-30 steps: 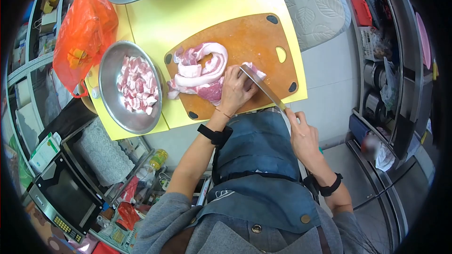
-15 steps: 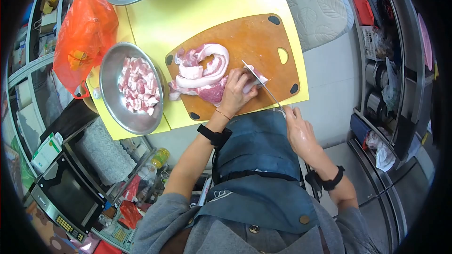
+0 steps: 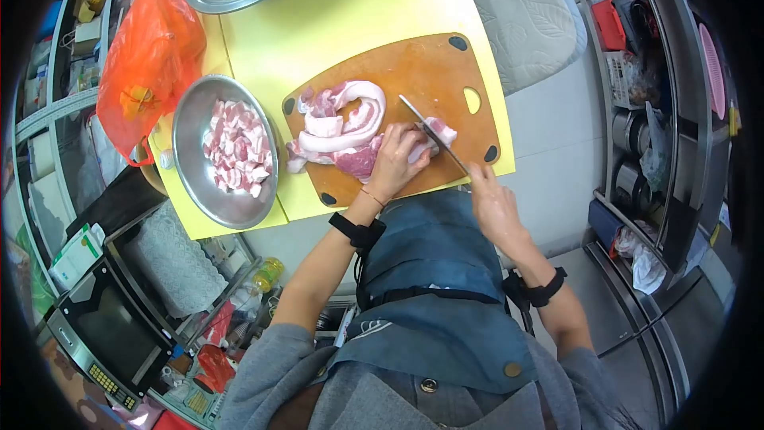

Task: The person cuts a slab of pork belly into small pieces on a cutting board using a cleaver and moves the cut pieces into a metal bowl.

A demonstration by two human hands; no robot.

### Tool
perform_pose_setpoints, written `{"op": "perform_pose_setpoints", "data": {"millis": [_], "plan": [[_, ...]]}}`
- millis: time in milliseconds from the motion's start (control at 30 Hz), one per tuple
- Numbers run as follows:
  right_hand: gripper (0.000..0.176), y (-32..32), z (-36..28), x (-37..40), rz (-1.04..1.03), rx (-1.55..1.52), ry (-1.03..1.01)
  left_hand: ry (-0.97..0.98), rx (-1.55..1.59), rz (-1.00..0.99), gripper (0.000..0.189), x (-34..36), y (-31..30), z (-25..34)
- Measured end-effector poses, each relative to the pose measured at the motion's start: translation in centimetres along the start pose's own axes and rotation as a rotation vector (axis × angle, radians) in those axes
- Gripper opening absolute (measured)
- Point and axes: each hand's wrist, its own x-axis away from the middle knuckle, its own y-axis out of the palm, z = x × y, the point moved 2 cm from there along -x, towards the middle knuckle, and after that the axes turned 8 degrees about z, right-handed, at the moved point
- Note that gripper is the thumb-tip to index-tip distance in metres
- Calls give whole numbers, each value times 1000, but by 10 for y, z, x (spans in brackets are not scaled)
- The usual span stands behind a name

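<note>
My left hand (image 3: 395, 161) is closed over a strip of raw pork (image 3: 420, 148), pressing it to the brown cutting board (image 3: 422, 64). The fingers of my right hand (image 3: 497, 205) wrap round the handle of a kitchen knife (image 3: 434, 135); its blade lies across the strip just right of my left fingertips. Part of the pork (image 3: 439, 131) shows beyond the blade. Left of my hand, longer slabs of pork belly (image 3: 368, 115) lie curled on the board. A steel bowl (image 3: 185, 143) of cut pork pieces (image 3: 237, 147) stands to the left.
Under the board is a yellow table (image 3: 318, 24). A second metal basin (image 3: 211, 6) stands at its far side, and a red plastic bag (image 3: 151, 64) at its left. Metal shelving (image 3: 605, 32) rises on the right, and a microwave (image 3: 111, 334) sits at lower left.
My right hand and the knife have moved slightly left and up in the view, the blade now further forward along the pork. My left hand stays on the meat.
</note>
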Motion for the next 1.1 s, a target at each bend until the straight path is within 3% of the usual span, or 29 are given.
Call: {"op": "perform_pose_setpoints", "data": {"millis": [100,233,400,567,833,1067,1100], "plan": [[38,-9,3,-9,77,-28,49,38,-15,18,42,1,-11,8],[39,-26,-8,-18,184,-80,29,73,-293,52,46,-3,-26,24],[41,-28,-23,-7,151,-90,5,-104,-80,-58,46,0,-13,6],[43,-5,-16,-6,5,4,-32,-61,-102,-85,48,-1,-13,8],[36,22,-38,-52,93,23,-99,39,71,-354,50,29,-25,23],[36,11,-15,-62,153,-178,-54,68,66,-134,56,11,-33,42],[35,5,-12,-59,163,-196,-47,-27,103,-170,53,4,-30,37]]}}
